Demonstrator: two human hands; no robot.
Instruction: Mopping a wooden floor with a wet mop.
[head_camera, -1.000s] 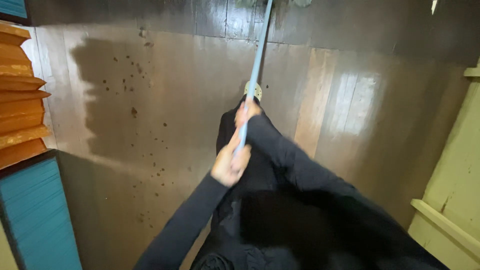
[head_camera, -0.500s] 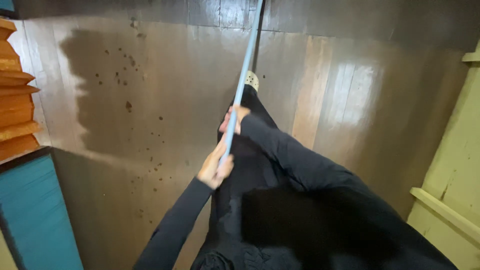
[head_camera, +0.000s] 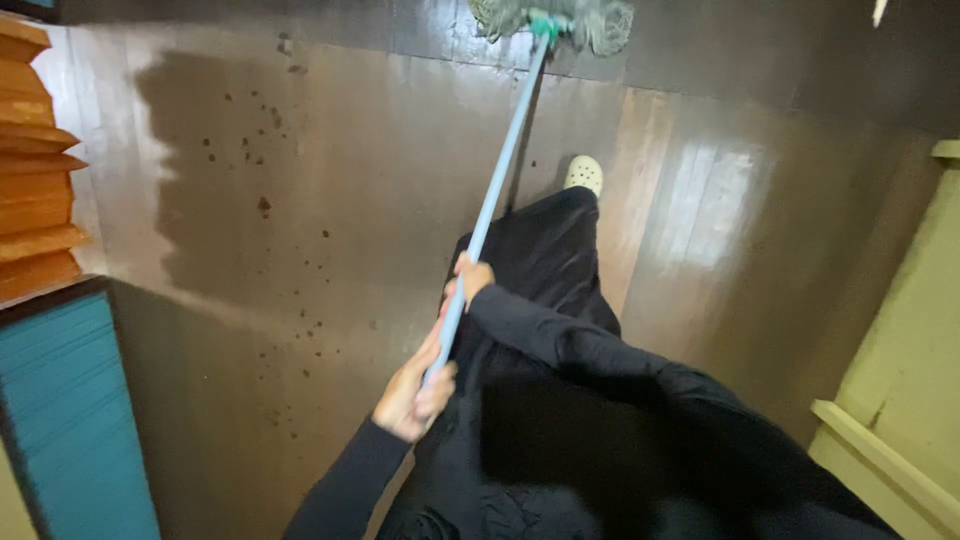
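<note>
Since the earlier frames, both hands had slid nearer along the pole and the mop head (head_camera: 552, 24) had come into view at the far edge of the scene. The left hand (head_camera: 410, 392) was wrapped around the near end of the light blue mop handle (head_camera: 490, 205), fingers curled tight about it. The right hand (head_camera: 470, 277) gripped the same handle a little farther along, its fingers closed round the pole too. Both arms wore dark long sleeves, and dark clothing filled the near middle of the view. From the hands the handle ran away and slightly to the right, ending at a green fitting in the grey stringy mop head, which lay on the dark wooden floor (head_camera: 300, 180). That floor looked wet and glossy, with small dark specks scattered on the left part. A pale shoe (head_camera: 584, 173) stood just right of the handle. Orange slats (head_camera: 35, 170) and a teal panel (head_camera: 70, 410) lined the left side; a pale yellow frame (head_camera: 900, 390) stood at the right.
</note>
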